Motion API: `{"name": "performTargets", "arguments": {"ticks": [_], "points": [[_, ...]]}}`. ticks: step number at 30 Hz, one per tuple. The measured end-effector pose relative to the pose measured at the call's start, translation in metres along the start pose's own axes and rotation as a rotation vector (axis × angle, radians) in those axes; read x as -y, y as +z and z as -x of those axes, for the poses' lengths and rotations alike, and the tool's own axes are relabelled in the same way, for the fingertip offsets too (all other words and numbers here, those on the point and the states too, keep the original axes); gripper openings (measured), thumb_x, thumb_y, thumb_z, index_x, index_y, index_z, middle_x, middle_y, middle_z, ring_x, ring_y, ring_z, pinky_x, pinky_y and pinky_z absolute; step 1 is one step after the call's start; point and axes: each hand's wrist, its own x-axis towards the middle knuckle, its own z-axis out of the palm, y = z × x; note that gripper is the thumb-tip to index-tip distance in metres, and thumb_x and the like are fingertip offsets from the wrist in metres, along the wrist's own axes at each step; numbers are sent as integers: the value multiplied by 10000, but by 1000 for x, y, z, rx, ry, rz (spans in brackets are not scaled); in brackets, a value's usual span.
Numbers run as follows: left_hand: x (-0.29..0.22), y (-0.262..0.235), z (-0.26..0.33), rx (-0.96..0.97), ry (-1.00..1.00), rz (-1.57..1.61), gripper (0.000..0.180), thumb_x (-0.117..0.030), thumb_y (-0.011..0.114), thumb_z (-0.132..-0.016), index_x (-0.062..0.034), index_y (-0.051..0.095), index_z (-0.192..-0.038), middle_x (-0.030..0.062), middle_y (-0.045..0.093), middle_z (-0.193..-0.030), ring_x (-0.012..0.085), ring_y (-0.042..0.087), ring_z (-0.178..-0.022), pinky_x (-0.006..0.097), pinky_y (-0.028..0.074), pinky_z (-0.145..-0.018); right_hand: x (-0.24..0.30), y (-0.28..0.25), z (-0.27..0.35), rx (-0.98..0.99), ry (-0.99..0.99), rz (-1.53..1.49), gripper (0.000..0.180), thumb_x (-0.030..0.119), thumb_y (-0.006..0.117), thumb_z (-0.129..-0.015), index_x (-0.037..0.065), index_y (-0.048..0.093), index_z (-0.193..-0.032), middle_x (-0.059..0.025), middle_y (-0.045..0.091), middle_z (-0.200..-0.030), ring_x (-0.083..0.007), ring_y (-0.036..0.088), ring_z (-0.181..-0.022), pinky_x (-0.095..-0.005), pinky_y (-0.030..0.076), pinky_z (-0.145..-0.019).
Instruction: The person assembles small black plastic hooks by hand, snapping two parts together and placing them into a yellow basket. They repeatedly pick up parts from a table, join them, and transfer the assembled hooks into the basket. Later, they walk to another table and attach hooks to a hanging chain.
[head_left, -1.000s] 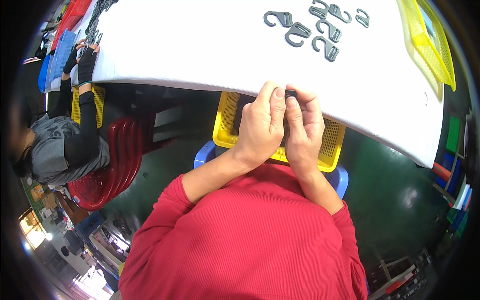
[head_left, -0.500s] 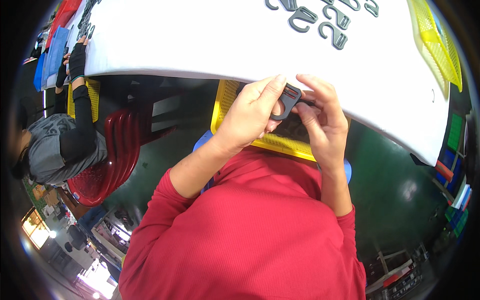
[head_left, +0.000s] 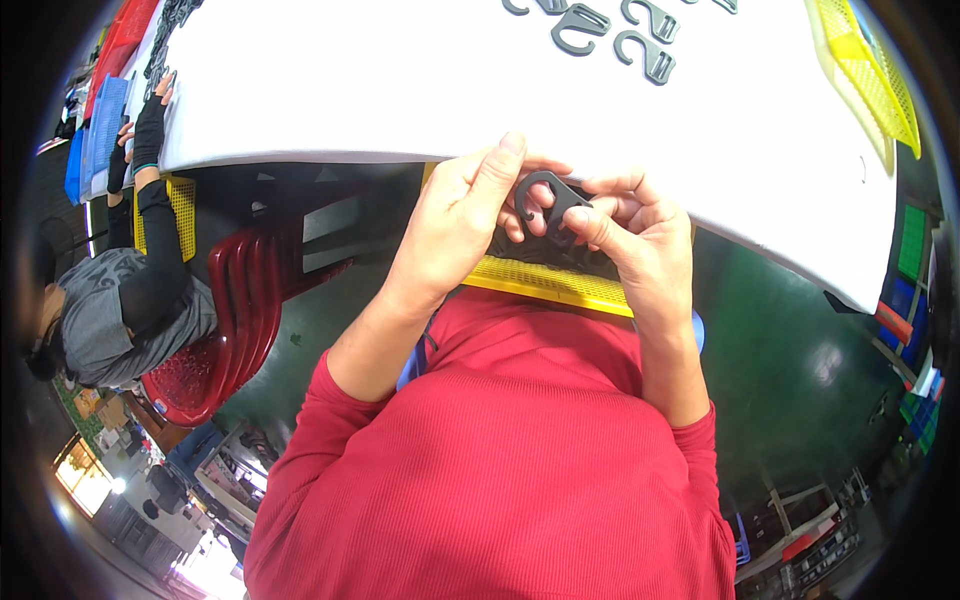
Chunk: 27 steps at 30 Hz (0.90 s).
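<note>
Since a moment ago both my hands have lifted from over the basket toward the table edge, and the hook now shows clearly between them. My left hand (head_left: 455, 225) and my right hand (head_left: 635, 235) meet at the centre of the frame, fingers curled closed around a dark grey plastic hook (head_left: 548, 200). My left thumb and forefinger pinch its left curve; my right fingertips clamp its lower right part, so both hands have it and it touches nothing else.

Just below my hands sits a yellow mesh basket (head_left: 550, 283) on my lap, mostly hidden; dark pieces show inside it behind my fingers, though I cannot tell how many. More grey hooks (head_left: 600, 30) lie loose on the white table (head_left: 400, 90) at the top of the frame. A second yellow basket (head_left: 865, 70) stands at the upper right; what it holds I cannot tell. At the left, another person (head_left: 120, 300) sits on stacked red chairs (head_left: 245, 310), reaching to the table.
</note>
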Motion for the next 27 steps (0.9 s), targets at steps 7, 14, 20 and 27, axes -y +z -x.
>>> {"name": "performTargets", "arguments": {"ticks": [7,14,20,27], "points": [[2,8,-3,10,-48,82,132,-106,668,-903,-11,664,-994,-4,641,-741,20,495,-488,163,373,-439,-4,8,3,-69,-112,101,232,53,761,-808,19,603,-974,-25,666,-763,-61,613,-712,-213,487,-684],[-2,17,-19,-63,18,180,164,-172,644,-926,-9,655,-938,-13,603,-672,13,451,-427,172,346,-389,11,16,-5,-126,-273,284,239,51,747,-817,10,608,-1007,-44,687,-795,-71,638,-738,-220,500,-687],[-20,11,-48,79,23,76,130,-151,612,-942,-47,687,-970,15,640,-811,57,594,-659,169,447,-549,29,-1,-18,-195,-328,490,225,22,720,-826,0,693,-1048,-53,702,-794,-80,647,-732,-219,515,-676],[-55,-17,-128,-345,655,-763,209,-99,612,-879,-75,697,-1068,73,636,-1141,169,600,-943,298,484,-769,49,-53,-46,-388,-371,813,131,50,719,-817,40,721,-947,-63,655,-804,-141,602,-726,-279,473,-663]]}}
